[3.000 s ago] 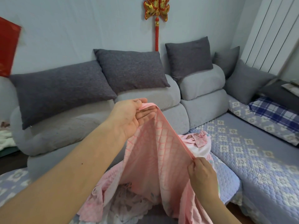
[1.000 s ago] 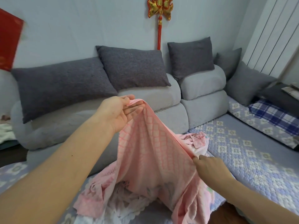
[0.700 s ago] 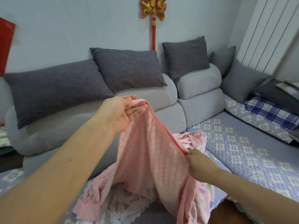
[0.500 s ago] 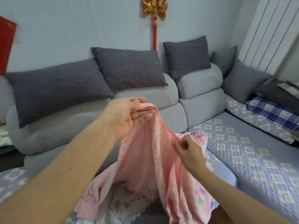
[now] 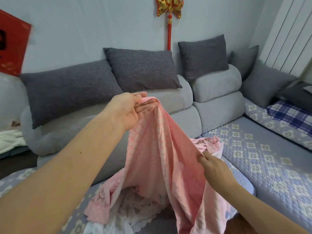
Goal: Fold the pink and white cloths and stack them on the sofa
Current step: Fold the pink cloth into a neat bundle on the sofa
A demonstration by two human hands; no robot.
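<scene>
Left hand (image 5: 130, 110) pinches the pink cloth's (image 5: 158, 159) corner above the sofa (image 5: 217, 105); right hand (image 5: 214, 168) pinches its edge lower down. Unfolding stage; next, find the second corner.

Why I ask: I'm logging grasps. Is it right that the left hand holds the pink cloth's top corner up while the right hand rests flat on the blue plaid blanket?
Not quite. The left hand does hold the pink cloth up by its top, but the head view shows the right hand pinching the cloth's lower edge, well apart from the blue plaid blanket.
</scene>
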